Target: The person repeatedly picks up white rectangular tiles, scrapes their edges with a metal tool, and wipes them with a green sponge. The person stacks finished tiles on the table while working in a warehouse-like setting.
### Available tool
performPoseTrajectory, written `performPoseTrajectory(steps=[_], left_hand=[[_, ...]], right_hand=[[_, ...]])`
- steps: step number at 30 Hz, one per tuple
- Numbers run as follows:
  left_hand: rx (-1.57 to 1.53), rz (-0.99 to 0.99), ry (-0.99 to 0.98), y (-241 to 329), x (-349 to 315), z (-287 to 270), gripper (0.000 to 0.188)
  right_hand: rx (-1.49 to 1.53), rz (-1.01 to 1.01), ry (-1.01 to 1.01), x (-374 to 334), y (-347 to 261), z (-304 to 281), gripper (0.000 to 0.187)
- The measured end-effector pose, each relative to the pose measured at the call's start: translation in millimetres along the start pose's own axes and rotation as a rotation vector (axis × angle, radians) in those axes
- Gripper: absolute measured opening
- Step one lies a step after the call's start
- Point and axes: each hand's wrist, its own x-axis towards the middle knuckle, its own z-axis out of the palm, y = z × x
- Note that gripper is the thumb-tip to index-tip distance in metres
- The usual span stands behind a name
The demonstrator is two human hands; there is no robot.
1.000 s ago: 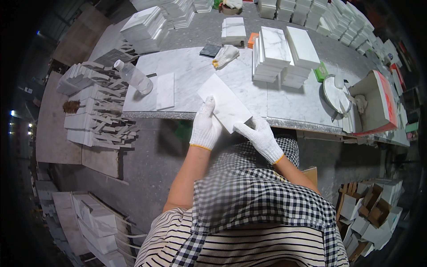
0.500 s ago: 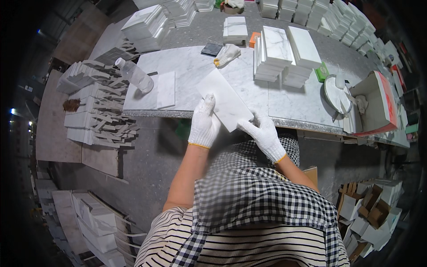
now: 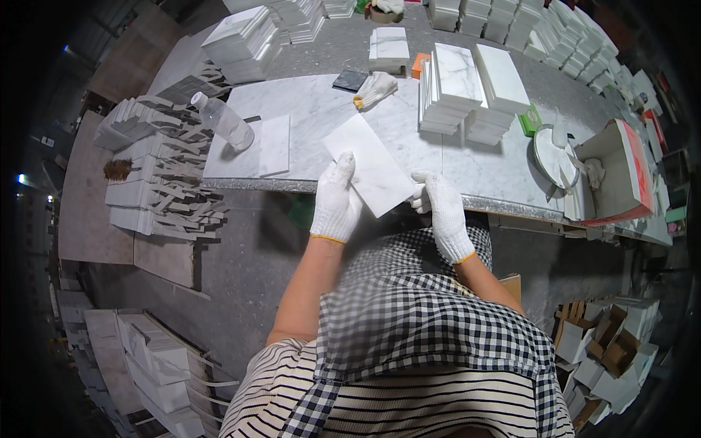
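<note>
My left hand (image 3: 338, 196), in a white knit glove with a yellow cuff edge, grips a thin white marble tile (image 3: 371, 169) with faint grey marks. Its thumb presses on the upper face; the other fingers are hidden beneath. The tile slants above the front edge of the marble-topped table (image 3: 321, 95). My right hand (image 3: 441, 210), gloved alike, is beside the tile's right corner with its fingers apart and slightly bent. Whether the fingertips still touch the tile's edge is hard to make out.
Stacked marble tiles (image 3: 450, 80) stand beyond my right hand. A clear bottle (image 3: 226, 124) and flat tile (image 3: 274, 146) lie left; a spare glove (image 3: 377, 90) and dark pad (image 3: 349, 80) lie behind. At right are a round metal dish (image 3: 553, 157) and an open carton (image 3: 617, 171).
My right hand has let go of the tile's near corner and shifted right and slightly up, its fingers loosening. The left hand and tile have barely moved.
</note>
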Motion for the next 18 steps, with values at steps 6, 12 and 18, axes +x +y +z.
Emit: performPoseTrajectory(steps=[6, 12, 18], left_hand=[[-0.034, -0.002, 0.023, 0, -2, 7, 0.027], [0.041, 0.02, -0.029, 0, -5, 7, 0.035], [0.239, 0.041, -0.103, 1, -5, -1, 0.039]], right_hand=[[0.002, 0.07, -0.162, 5, 30, -7, 0.05], [-0.141, -0.012, -0.226, -3, 5, 4, 0.037], [-0.264, -0.018, -0.253, -3, 12, 0, 0.032]])
